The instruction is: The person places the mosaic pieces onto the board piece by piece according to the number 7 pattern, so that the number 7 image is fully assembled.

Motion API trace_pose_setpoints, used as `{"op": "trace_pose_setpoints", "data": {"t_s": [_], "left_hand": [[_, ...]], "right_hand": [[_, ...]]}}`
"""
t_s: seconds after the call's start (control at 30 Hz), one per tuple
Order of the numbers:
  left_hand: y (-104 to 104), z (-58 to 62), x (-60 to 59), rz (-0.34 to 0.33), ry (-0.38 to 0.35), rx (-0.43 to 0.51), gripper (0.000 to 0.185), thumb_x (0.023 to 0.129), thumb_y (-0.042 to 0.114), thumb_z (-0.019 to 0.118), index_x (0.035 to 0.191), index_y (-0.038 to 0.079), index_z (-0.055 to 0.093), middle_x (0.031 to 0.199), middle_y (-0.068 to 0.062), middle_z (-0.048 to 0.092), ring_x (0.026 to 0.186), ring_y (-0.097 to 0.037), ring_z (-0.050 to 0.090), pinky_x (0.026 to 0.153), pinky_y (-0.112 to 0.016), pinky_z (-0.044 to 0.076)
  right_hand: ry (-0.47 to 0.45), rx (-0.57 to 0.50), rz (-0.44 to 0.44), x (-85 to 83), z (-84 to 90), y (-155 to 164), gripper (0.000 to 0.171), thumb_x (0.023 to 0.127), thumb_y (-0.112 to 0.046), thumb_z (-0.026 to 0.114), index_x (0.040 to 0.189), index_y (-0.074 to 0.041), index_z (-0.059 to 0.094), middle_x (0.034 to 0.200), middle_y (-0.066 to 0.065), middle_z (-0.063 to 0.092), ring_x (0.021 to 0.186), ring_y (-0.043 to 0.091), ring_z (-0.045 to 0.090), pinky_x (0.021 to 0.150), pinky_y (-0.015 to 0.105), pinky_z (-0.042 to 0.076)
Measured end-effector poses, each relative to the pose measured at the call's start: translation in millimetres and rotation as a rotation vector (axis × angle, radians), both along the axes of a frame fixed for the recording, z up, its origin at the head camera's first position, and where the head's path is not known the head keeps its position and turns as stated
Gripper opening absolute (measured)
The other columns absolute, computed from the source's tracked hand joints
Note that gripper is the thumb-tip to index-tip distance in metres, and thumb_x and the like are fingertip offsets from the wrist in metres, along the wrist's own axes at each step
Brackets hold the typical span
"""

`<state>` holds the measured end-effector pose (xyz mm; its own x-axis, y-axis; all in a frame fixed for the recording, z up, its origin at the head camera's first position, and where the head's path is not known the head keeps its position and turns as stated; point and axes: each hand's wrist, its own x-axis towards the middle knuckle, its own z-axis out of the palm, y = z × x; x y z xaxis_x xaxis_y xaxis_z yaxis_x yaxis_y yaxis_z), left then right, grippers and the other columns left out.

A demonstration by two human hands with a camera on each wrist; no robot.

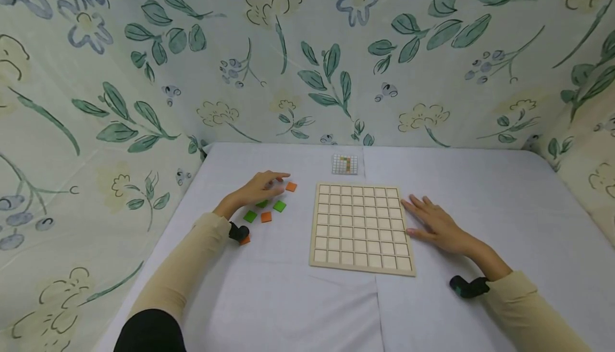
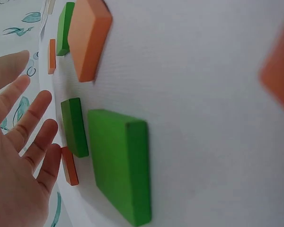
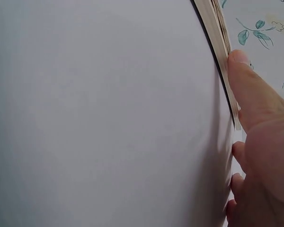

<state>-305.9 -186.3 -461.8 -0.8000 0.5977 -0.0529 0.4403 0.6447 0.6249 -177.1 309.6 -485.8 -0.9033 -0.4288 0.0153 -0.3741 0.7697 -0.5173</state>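
Left hand (image 1: 259, 187) spread flat over tiles (image 1: 279, 205) near desk's left edge, gripping nothing. Right hand (image 1: 434, 223) flat, steadying board (image 1: 361, 227). Tiles look light, stiff; pinch by edges.

left hand (image 1: 257, 189) spread, right hand (image 1: 434, 224) flat — fingers straight

I can read no words, numbers or brand marks anywhere: the small card (image 1: 345, 164) at the far end of the counter (image 1: 480, 208) shows only coloured squares.
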Motion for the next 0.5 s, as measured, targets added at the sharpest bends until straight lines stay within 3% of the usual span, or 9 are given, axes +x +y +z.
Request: {"op": "trace_pose_setpoints", "data": {"t_s": [0.2,0.5], "left_hand": [[3.6,-1.3,-3.8,0.01,0.022,-0.067,0.051,0.102,0.033,0.058,0.15,0.017,0.047,0.129,-0.011,0.057,0.109,-0.028,0.046,0.092,-0.044,0.039],[11.3,-1.6,-8.6,0.049,0.013,-0.13,0.049,0.1,0.035,0.062,0.146,0.022,0.053,0.126,-0.007,0.057,0.11,-0.026,0.047,0.092,-0.042,0.04]], "right_hand": [[0.042,0.015,0.018,0.4,-1.6,-0.9,0.075,0.097,-0.034,0.064,0.158,-0.009,0.027,0.159,0.031,0.015,0.142,0.059,0.003,0.105,0.076,0.005],[0.104,0.032,0.002,4.2,-10.5,-3.3,0.077,0.099,-0.037,0.061,0.16,-0.014,0.021,0.162,0.027,0.012,0.146,0.051,-0.001,0.11,0.069,-0.004]]}}
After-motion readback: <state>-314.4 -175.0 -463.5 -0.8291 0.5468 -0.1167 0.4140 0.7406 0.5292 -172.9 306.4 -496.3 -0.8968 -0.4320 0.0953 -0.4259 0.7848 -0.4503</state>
